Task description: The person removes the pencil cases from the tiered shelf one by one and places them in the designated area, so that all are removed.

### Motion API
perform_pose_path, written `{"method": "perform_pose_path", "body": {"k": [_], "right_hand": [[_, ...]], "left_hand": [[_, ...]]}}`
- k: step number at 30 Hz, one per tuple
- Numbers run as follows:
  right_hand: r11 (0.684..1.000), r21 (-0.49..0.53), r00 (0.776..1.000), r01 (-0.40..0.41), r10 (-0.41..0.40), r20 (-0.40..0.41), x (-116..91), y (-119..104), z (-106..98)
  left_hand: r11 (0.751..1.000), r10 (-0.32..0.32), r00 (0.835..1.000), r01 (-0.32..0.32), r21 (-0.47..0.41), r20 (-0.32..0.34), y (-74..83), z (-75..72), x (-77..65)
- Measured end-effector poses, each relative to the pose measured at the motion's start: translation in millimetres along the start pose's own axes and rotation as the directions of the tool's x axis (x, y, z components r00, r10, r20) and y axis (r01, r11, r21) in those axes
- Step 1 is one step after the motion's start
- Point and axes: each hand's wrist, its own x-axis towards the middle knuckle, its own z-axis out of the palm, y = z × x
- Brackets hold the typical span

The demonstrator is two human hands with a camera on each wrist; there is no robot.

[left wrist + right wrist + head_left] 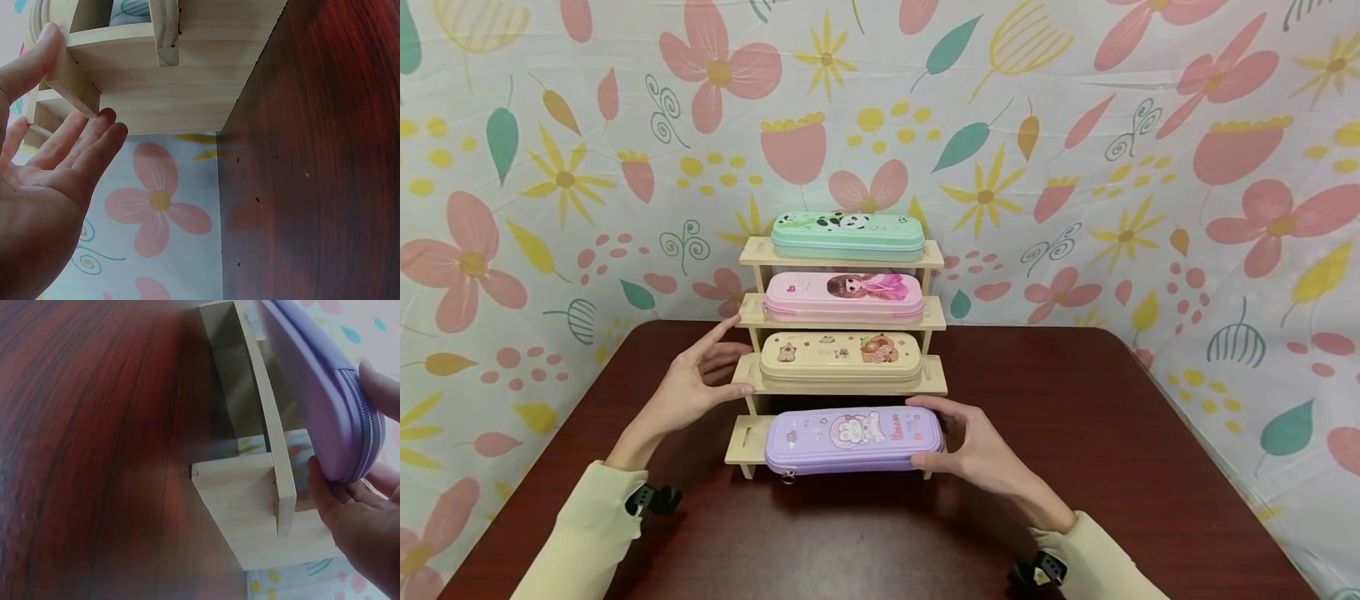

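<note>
A four-tier wooden rack (747,440) carries zippered pencil cases. My right hand (981,442) grips the right end of a purple pencil case (857,437) with a rabbit picture, at the lowest tier. In the right wrist view, that purple case (325,394) appears between thumb and fingers, with a gap between it and the board. My left hand (694,377) touches the rack's left side, its fingers mostly straight. In the left wrist view, the left thumb rests against a board's end and other fingertips lie near its corner.
Above are a cream pencil case (841,357), a pink pencil case (842,296) with a girl picture, and a green pencil case (848,236) with a panda, one per tier. The rack stands on a dark red-brown table (1037,392). Behind hangs a flowered cloth (1075,167).
</note>
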Motion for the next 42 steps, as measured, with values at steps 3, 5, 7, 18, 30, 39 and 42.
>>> {"method": "perform_pose_path", "body": {"k": [3, 5, 7, 18, 30, 39, 42], "right_hand": [[1.0, -0.023, 1.0, 0.002, -0.002, -0.016, -2.9, -0.6, -4.0], [1.0, -0.029, 1.0, 0.001, -0.002, -0.021, -4.8, -1.1, -6.9], [0.999, -0.045, 1.0, 0.001, -0.002, -0.027, -7.1, -1.2, -9.9], [0.995, -0.1, 0.999, 0.004, -0.008, -0.043, -22.7, -6.0, -34.2], [0.987, -0.16, 0.997, 0.02, -0.031, -0.067, -39.2, -21.8, -77.2], [0.987, -0.154, 0.994, 0.038, -0.054, -0.099, -55.1, -38.0, -117.2], [0.989, -0.142, 0.993, 0.045, -0.06, -0.104, -59.8, -41.8, -129.9]], "left_hand": [[1.0, 0.005, 1.0, -0.005, -0.007, 0.0, 0.2, 0.1, 0.4], [1.0, 0.006, 1.0, -0.006, -0.006, 0.0, 0.0, 0.1, 0.5], [1.0, 0.004, 1.0, -0.004, -0.003, -0.001, -0.4, -0.1, 0.6], [1.0, -0.012, 1.0, 0.012, 0.001, 0.001, -1.3, -0.6, 0.1], [1.0, -0.02, 1.0, 0.02, 0.002, 0.011, 0.5, -1.3, 0.3], [0.999, -0.012, 1.0, 0.013, -0.034, 0.023, -1.9, -2.6, 0.5], [0.999, -0.013, 1.0, 0.014, -0.041, 0.027, -2.0, -2.7, 0.6]]}}
